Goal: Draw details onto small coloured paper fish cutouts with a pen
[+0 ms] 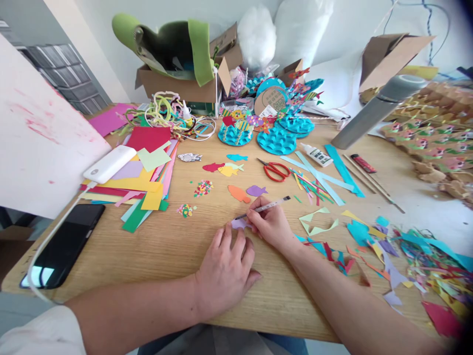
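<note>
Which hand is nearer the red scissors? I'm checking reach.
Right. The right hand, holding a pen, sits just below the red scissors; the left hand lies farther back.

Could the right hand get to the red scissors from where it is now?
Probably yes. The red scissors lie just beyond the right hand, with only bare table and a purple paper fish between. But that hand holds a pen, so it must drop it first.
</note>
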Demonstrator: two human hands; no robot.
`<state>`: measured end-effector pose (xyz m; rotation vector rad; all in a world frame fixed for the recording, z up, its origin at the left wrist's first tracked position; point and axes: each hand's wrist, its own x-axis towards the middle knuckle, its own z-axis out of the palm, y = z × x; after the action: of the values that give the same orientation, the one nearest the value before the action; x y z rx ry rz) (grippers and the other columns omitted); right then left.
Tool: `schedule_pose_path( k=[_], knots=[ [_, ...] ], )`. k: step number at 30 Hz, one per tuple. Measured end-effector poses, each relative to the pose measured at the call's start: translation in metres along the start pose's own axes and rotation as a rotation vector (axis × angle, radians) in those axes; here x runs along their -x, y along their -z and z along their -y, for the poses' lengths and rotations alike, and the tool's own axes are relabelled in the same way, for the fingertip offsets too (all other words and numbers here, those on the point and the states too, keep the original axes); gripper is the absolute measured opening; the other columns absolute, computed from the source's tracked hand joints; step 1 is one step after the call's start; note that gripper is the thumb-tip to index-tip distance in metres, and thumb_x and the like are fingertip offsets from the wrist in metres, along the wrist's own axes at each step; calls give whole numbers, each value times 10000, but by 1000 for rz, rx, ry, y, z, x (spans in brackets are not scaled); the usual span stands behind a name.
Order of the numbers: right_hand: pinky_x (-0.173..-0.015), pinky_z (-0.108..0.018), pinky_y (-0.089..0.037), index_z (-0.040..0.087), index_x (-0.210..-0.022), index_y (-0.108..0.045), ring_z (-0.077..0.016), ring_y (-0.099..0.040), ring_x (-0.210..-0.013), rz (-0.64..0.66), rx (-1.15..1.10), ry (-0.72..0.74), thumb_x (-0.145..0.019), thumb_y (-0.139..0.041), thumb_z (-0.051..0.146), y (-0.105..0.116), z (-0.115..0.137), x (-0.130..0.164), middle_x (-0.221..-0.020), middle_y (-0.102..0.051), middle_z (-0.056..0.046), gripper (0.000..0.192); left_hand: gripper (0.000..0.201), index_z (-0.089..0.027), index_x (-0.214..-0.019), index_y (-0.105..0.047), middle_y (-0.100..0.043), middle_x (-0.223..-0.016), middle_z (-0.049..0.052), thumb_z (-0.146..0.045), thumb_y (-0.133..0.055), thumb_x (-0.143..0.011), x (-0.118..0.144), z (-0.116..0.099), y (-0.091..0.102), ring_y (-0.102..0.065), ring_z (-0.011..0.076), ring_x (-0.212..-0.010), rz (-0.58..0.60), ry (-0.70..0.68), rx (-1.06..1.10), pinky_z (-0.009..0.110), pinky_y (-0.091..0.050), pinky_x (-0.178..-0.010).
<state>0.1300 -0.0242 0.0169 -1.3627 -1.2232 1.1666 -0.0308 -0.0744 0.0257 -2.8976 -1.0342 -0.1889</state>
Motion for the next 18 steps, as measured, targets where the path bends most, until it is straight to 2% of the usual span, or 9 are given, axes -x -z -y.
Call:
schedule_pose_path(
  k=[8,18],
  knots=[
    [-328,-171,-311,205,-708,-476,-70,-434,-336,13,24,11,-749,-567,223,0,-2,0,-459,-519,73,102,577,-85,-1206,-524,-491,-1324,267,-560,-470,-882,0,-1,0,-448,410,-1244,11,3,-25,497,-301,-1009],
    [-332,-159,-324,199,-728,-472,-69,-460,-357,32,49,0,-771,-563,226,0,-4,-1,-486,-529,64,105,579,-91,-1212,-514,-507,-1309,262,-562,-480,-876,1,-2,-1,-453,411,-1242,-6,2,-45,500,-304,-1005]
  ],
)
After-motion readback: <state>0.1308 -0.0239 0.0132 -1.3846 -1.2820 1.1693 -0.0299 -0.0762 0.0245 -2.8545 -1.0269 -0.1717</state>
